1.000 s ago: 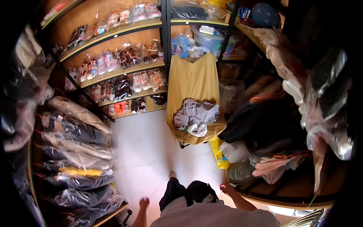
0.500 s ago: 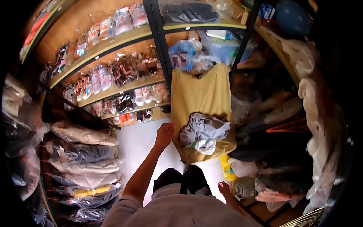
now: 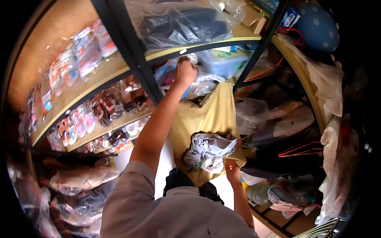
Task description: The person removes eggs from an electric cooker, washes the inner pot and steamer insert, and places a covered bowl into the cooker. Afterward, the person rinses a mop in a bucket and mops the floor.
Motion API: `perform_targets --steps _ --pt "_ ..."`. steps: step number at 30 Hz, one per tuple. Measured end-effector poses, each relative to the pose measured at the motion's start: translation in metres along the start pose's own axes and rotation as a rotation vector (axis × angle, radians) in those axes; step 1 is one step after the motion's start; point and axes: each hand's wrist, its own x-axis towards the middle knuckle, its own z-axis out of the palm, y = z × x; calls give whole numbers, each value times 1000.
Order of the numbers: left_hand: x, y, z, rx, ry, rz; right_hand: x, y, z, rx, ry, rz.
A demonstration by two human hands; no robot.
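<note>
My left hand point(image 3: 185, 73) is raised in front of the middle shelf, beside clear and blue plastic bags point(image 3: 204, 79). Its fingers look curled in; whatever they may hold is hidden. Lower down, my right hand point(image 3: 233, 170) is at the right edge of a yellow cloth point(image 3: 214, 109), with its fingers loosely apart and nothing visible in them. The cloth hangs from the shelf front over something I cannot make out. On it lies a crumpled grey garment point(image 3: 208, 148) with some clear plastic, just left of my right hand.
Shelves of plastic-wrapped shoes point(image 3: 79, 123) line the left. A large dark bundle in plastic point(image 3: 178, 25) sits on the upper shelf, above a translucent bin point(image 3: 226, 61). Red hangers point(image 3: 301, 150) and covered clothes stand right. Bagged garments point(image 3: 83, 178) hang at lower left.
My left hand has risen from beside the yellow cloth to the shelf bags. My right hand has moved up to the cloth's edge. The view has shifted closer to the shelves.
</note>
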Motion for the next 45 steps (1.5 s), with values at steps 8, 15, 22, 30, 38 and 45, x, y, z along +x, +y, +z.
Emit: perform_targets --steps 8,15,22,30,38,45 --pt "111 -85 108 379 -142 -36 -72 -18 12 -137 69 284" --pt "124 -96 119 458 -308 -115 -141 -14 28 -139 228 549" --pt "121 -84 113 451 -315 -88 -137 -33 43 -140 247 494" --pt "114 -61 90 406 -277 -74 -125 -37 44 -147 247 436" --pt "78 -53 30 430 -110 -100 -120 -47 52 -112 222 462" --pt "9 13 -30 -327 -92 -82 -122 -91 54 -103 329 486"
